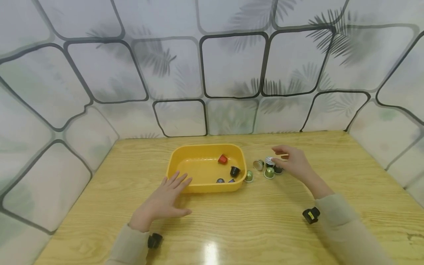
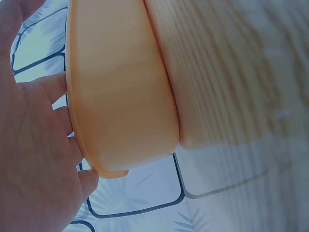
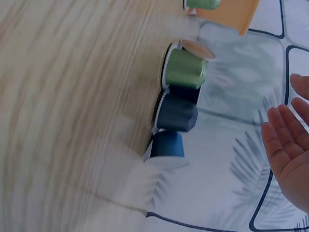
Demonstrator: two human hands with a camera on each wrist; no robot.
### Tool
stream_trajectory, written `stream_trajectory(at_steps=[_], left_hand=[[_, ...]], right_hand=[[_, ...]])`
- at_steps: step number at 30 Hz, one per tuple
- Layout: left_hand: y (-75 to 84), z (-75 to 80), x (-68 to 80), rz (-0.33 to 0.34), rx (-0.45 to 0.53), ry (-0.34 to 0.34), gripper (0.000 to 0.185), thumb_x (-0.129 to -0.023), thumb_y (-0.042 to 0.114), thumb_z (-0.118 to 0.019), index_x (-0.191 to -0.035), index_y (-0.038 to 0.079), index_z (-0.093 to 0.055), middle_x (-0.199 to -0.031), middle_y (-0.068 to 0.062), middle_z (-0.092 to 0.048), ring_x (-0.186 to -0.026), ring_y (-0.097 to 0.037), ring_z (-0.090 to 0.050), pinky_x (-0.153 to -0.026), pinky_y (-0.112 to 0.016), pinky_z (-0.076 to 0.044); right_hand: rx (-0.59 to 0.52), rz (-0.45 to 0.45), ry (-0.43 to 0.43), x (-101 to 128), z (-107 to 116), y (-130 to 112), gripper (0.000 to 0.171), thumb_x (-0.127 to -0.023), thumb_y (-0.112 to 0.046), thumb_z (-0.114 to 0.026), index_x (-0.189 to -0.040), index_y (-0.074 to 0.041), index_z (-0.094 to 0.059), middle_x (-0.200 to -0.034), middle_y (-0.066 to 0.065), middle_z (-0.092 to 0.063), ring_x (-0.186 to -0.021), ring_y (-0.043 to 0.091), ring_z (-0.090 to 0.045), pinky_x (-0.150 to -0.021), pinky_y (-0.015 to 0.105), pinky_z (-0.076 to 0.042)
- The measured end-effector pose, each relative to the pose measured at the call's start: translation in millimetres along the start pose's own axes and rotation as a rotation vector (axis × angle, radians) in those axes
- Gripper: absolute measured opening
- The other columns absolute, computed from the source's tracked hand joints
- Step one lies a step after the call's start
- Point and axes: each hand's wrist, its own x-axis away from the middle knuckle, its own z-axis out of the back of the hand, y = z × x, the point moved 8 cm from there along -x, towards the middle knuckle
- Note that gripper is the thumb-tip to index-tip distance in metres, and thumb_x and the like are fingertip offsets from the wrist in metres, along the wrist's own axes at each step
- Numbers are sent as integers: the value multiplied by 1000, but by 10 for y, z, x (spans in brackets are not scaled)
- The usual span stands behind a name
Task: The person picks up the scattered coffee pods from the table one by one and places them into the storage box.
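Left hand: my left hand (image 1: 162,200) is spread wide, fingers straight, tips at the near rim of the tray (image 1: 212,188), gripping nothing. Pressing hard there could tilt or slide it.
Tray: it sits flat on the table (image 1: 212,217). I judge it light, so a push from my palm could drive it into the loose capsules.
Inside: the red capsule (image 1: 222,159) lies towards the back, the black capsule (image 1: 235,171) near the right wall; a purple capsule (image 1: 231,181) shows partly over the near rim. A jolt could set them rolling.
Lone green: the green capsule (image 1: 248,176) is just beside the tray's right end; whether they touch, I cannot tell. A shifting tray could knock it away.
Cluster: the tipped capsule (image 1: 258,165), silver-topped capsule (image 1: 269,161), front green capsule (image 1: 269,173) and dark capsule (image 1: 278,169) crowd together. With little room for fingertips, disturbing one could topple its neighbour.
Right hand: my right hand (image 1: 296,163) hangs above the cluster's right side, fingers bent, thumb well apart, holding nothing. It partly covers the dark capsule, so I could misjudge my reach and bump it.
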Motion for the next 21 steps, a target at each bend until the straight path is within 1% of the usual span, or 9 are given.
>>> stream_trajectory(at_steps=[7,14,21], left_hand=[[-4,-10,-5,7,1,-5,87,-74,52,-62,-139,5,-28,-143,-15,-21,-130,-36,-11,-99,-58,-10],[6,10,3,-8,-2,15,87,-73,52,-62,-138,4,-29,-142,-16,-23,-130,-36,-10,-97,-60,-12],[-8,-12,-7,12,2,-12,87,-74,52,-61,-139,6,-27,-144,-14,-20,-131,-35,-9,-99,-58,-9]], right_hand=[[21,4,28,26,116,97,35,-80,-5,-63,-111,10,-54,-106,27,-56,-95,38,-54,-79,44,-46],[75,-31,-11,28,117,203,37,-82,-8,-62,-113,8,-53,-108,25,-55,-97,38,-53,-80,44,-46],[123,-16,-30,12,93,247,36,-81,-5,-61,-113,10,-53,-108,27,-55,-97,39,-52,-80,47,-45]])
